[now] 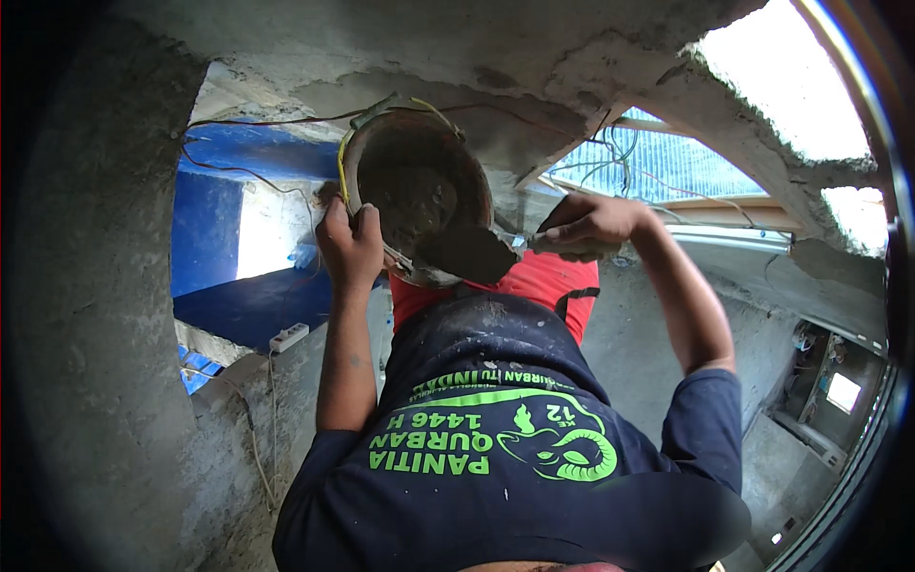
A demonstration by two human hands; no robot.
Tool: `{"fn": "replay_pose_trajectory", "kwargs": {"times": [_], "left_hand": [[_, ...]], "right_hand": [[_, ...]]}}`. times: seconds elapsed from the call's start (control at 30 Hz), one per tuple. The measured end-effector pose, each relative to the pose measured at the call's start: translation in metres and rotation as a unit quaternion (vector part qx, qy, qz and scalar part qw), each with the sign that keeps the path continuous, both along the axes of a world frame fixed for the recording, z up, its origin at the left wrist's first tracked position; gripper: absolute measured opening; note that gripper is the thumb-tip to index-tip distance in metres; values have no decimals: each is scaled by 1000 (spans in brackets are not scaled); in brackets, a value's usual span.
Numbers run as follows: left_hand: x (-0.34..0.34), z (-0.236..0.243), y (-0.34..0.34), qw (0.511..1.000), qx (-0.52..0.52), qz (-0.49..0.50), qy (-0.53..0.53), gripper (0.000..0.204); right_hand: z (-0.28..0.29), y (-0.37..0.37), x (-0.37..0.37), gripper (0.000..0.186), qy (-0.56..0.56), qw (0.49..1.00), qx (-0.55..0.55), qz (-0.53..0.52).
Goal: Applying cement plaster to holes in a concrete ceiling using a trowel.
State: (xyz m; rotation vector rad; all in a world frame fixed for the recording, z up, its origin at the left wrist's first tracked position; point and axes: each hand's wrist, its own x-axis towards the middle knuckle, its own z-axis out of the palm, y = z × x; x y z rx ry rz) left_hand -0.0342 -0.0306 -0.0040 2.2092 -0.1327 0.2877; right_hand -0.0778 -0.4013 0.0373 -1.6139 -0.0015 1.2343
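A round bucket (405, 141) is tipped in front of my body, with wet grey mortar (415, 202) inside. My left hand (353, 238) grips its near left rim, thumb up beside the wire handle with its yellow covering. My right hand (593, 227) is closed around the handle of a trowel (469, 254). The trowel's blade carries a dark load of mortar and lies over the bucket's near right rim. Whether the blade touches the rim I cannot tell.
Rough grey cement walls (105, 248) surround me. A blue-painted recess (210, 229) lies on the left, with a white power strip (289, 337) and hanging cords below it. Loose wires (624, 157) dangle before a translucent corrugated sheet (696, 162) at the far right.
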Motion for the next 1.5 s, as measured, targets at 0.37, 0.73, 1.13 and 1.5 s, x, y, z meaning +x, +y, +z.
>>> {"fn": "replay_pose_trajectory", "kwargs": {"times": [0.37, 0.73, 1.13, 1.5], "left_hand": [[12, -4, 33, 997, -30, 49, 54, 34], [15, -18, 18, 999, -35, 30, 14, 27], [20, -42, 37, 990, -88, 48, 96, 23], [15, -38, 29, 997, -67, 25, 9, 35]], "right_hand": [[-52, -24, -68, 58, -46, 876, 312, -364], [142, 14, 33, 55, -773, 517, -91, -357], [80, 19, 75, 55, -719, 442, -367, -392], [55, 8, -17, 51, -461, 843, -106, -256]]}}
